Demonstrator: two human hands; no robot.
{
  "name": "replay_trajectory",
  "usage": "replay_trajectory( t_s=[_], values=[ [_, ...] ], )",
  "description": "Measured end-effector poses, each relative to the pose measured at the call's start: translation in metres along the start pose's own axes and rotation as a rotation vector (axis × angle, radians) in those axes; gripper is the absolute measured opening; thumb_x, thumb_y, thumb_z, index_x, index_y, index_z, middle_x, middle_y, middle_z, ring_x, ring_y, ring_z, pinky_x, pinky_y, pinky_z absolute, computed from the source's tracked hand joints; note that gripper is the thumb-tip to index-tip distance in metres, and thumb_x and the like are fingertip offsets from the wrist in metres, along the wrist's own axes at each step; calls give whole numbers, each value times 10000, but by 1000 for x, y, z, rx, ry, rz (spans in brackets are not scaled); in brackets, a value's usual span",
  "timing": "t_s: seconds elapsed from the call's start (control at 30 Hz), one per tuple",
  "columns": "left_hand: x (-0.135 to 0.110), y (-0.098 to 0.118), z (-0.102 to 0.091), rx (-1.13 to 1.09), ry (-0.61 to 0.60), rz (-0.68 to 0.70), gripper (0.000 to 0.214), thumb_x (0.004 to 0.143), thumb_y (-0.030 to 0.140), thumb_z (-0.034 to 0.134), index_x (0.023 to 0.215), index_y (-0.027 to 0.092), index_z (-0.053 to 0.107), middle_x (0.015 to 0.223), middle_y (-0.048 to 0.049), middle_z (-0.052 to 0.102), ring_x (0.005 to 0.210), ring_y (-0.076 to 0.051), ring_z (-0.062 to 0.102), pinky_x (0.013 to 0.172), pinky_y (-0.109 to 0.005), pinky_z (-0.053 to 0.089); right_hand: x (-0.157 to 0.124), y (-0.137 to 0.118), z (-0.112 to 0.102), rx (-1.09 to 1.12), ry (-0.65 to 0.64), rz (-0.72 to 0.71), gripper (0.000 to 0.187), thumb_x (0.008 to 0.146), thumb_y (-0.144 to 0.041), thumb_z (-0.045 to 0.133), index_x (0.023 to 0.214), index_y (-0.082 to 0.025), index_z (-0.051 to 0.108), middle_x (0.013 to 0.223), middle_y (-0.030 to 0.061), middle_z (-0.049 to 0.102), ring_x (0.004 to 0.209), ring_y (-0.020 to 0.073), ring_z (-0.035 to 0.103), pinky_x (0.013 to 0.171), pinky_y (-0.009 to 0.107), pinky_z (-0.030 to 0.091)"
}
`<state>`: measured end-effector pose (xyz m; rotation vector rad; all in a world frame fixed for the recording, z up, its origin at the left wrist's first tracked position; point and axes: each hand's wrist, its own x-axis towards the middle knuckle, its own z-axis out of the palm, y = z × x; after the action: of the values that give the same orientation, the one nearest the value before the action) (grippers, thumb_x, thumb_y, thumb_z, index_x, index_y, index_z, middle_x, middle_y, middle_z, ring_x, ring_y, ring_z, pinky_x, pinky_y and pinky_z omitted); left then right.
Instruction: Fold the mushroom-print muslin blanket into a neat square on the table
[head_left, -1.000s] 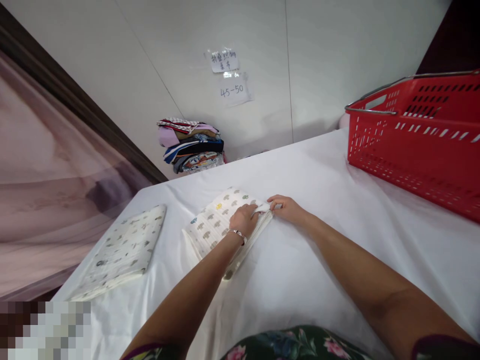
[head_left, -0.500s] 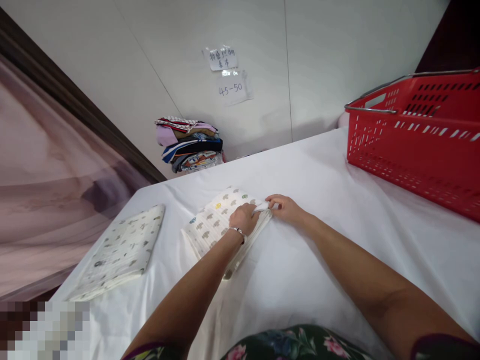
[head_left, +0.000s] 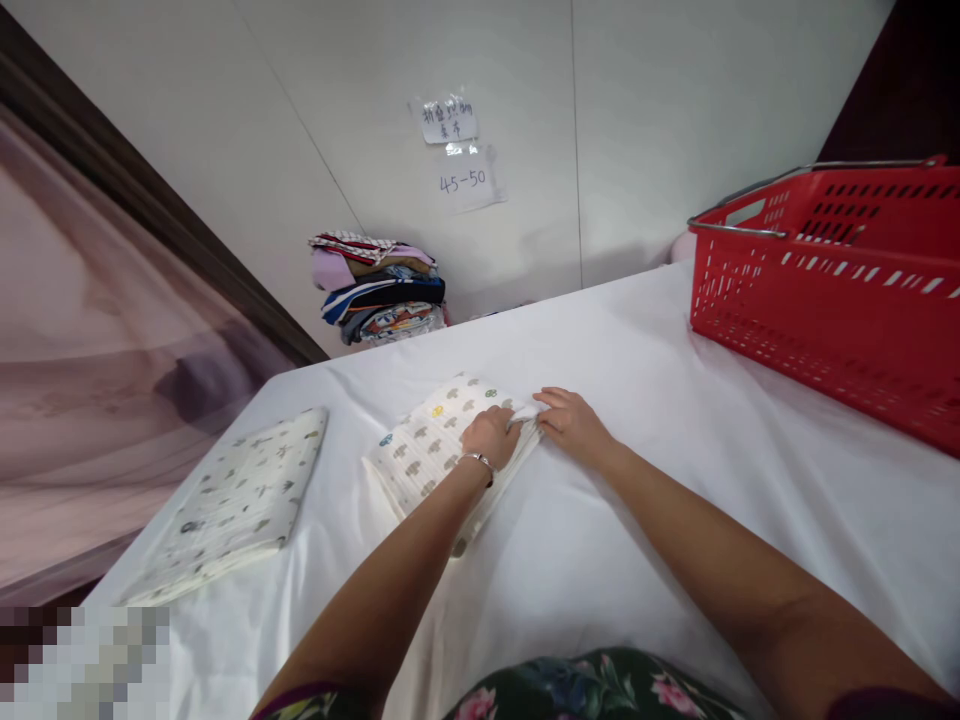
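A pale wall point(head_left: 660, 110) fills the back, and below it a surface point(head_left: 675, 480) draped in white sheeting runs from the near edge to the wall. On the far left hangs a pinkish curtain point(head_left: 90, 340). A red basket point(head_left: 825, 310) with a metal handle stands on the right part of the surface, well apart from the hands. A pile point(head_left: 379, 290) of folded, many-coloured clothes sits against the wall at the far left corner. Near the left edge lies a second cloth point(head_left: 240, 500), white with small printed figures, folded flat and touched by neither hand. The cloth point(head_left: 424, 450), white with small grey, blue and yellow prints, lies folded in layers at the middle of the surface, just right of the second cloth and apart from it. Both bare arms reach forward to its far right corner. The left hand point(head_left: 491, 438) rests on the right edge of the cloth, fingers curled in tight and closed on the fabric there. The right hand point(head_left: 571, 422) lies just beside it, palm down, fingers bent onto the same corner; whether it pinches the fabric cannot be told. Two paper notes point(head_left: 459, 150) are taped to the wall above the pile, the lower one marked 45-50. A thin bracelet point(head_left: 477, 461) circles the left wrist.
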<state>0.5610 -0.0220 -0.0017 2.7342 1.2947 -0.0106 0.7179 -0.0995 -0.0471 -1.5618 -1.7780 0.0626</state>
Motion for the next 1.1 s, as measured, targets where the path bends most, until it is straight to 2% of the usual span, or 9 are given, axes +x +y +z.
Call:
replay_trajectory(
  t_s=[0.1,0.27,0.47,0.67,0.77,0.9,1.1],
  values=[
    [-1,1,-1,-2,8,8,312,878,401,364,1058,258,574,1079,-40,568,1004,-199,519,790,-302,417,-3,-7,4,-83,51,87,192,824,-159,485,779,-204,666,1189,90,576,1211,265,401,956,465,308],
    [-2,1,-1,-6,29,21,310,874,388,365,1034,237,584,1050,-54,579,983,-209,529,766,-313,428,-10,-15,12,-68,129,143,175,820,-169,497,777,-197,665,1144,70,605,1181,242,431,965,433,303],
    [-3,2,0,-15,39,25,288,873,375,379,998,225,590,1043,-59,584,982,-217,532,768,-322,435,-14,-18,20,-76,70,273,185,802,-178,509,841,-228,683,1229,52,553,1226,246,383,982,454,293],
    [-3,3,0,-38,43,26,308,879,385,370,1025,225,589,1066,-71,575,1013,-226,517,783,-329,433,-13,-23,32,-30,85,429,170,806,-205,513,865,-217,672,1288,79,497,1263,265,332,994,493,266],
    [-2,3,0,-46,32,21,306,878,386,374,1020,228,594,1064,-70,576,1010,-225,520,783,-328,434,-13,-23,37,30,127,504,147,788,-211,531,839,-210,668,1243,89,530,1242,270,359,1009,499,258],
    [-2,1,0,-56,34,21,298,877,377,378,1012,228,598,1063,-67,579,1000,-220,527,786,-324,433,-14,-20,40,20,220,505,101,761,-221,558,756,-222,659,1149,53,592,1179,234,433,1012,444,298],
    [-2,0,2,-60,65,36,291,875,376,381,983,219,601,1041,-66,587,988,-226,531,771,-327,435,-15,-26,42,17,186,526,167,774,-255,555,888,-214,669,1259,92,520,1230,262,385,1011,475,292]
  ],
)
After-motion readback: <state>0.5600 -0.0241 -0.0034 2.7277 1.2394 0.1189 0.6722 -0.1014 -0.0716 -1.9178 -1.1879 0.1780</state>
